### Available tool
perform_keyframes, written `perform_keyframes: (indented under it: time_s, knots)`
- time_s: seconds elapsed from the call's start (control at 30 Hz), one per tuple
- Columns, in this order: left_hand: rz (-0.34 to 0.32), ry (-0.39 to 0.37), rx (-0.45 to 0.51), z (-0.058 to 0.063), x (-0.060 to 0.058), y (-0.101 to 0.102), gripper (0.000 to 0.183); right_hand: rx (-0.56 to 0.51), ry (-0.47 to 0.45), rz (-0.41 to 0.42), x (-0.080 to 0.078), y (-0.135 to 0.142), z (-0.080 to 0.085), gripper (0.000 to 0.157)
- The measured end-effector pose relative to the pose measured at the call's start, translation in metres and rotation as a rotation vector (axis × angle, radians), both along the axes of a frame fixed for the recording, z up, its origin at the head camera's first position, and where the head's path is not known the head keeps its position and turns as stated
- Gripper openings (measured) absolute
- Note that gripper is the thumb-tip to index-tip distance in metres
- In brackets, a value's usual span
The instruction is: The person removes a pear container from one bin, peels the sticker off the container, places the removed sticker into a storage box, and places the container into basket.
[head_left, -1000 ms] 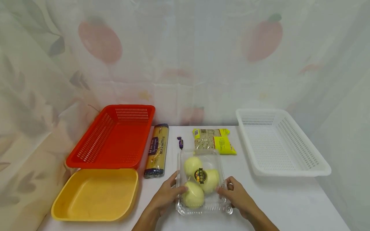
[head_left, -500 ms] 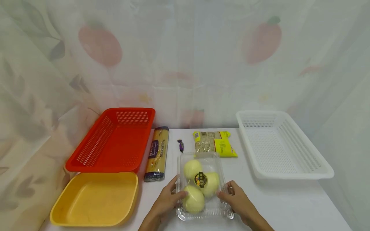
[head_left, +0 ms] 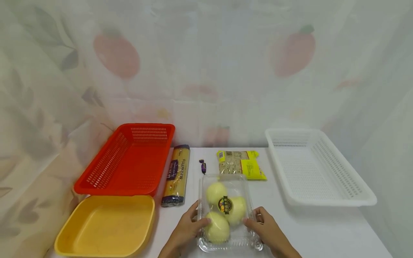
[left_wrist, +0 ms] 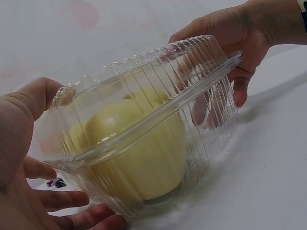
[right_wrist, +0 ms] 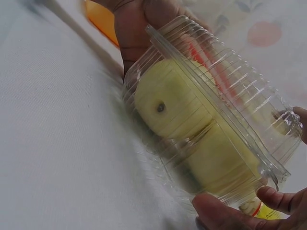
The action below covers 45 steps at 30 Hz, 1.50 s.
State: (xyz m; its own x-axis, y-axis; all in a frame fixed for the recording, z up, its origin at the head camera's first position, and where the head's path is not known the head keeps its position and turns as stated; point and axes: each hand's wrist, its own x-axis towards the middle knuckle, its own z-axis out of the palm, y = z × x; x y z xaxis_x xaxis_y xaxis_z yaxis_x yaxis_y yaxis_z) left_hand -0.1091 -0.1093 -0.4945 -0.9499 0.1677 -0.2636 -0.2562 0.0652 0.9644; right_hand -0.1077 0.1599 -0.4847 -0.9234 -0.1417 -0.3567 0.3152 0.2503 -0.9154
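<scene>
A clear plastic clamshell box [head_left: 240, 237] stands at the front middle of the white table in the head view. Inside are 3 round, pale yellow pears [head_left: 217, 228], and a dark round label [head_left: 225, 205] sits on the lid. My left hand [head_left: 188, 229] grips the box's left side, thumb over the lid edge. On the opposite side my right hand [head_left: 270, 231] holds it the same way. In the left wrist view, the fingers [left_wrist: 62, 200] of the left hand reach low along the ribbed wall. The right wrist view shows the box's underside close over the cloth.
Behind the box lie a purple-wrapped candy [head_left: 203, 167] and a yellow-ended bag [head_left: 253, 168]. A spaghetti pack [head_left: 176, 175] is to the left, beside a red basket [head_left: 157, 184] and a yellow basin [head_left: 148, 218]. At the right stands a white basket [head_left: 332, 201].
The whole head view has shifted, so everything sits slightly lower in it. Both hands keep hold of the clamshell box, which stays in about the same place on the table.
</scene>
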Motion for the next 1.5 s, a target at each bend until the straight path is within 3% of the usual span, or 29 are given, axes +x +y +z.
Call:
perform_keyframes:
  time_s: [0.3,0.73,1.03,1.37,1.5]
  knots:
    - [0.031,0.007,-0.049,0.006,0.004,0.0,0.088,0.005,0.002,0.009,0.003,-0.001,0.001,0.047]
    - [0.025,0.031,-0.062,0.008,0.008,-0.003,0.086,-0.035,0.013,0.001,0.007,-0.006,0.005,0.046]
    - [0.032,-0.011,-0.056,0.005,0.006,-0.001,0.084,-0.014,0.023,-0.01,0.007,-0.005,0.001,0.044]
    - [0.038,0.012,-0.103,0.001,-0.003,0.002,0.083,0.025,0.074,-0.039,0.003,-0.003,0.005,0.043]
    - [0.036,0.019,-0.118,0.002,0.0,0.002,0.086,0.039,0.07,-0.04,0.005,-0.003,0.005,0.043]
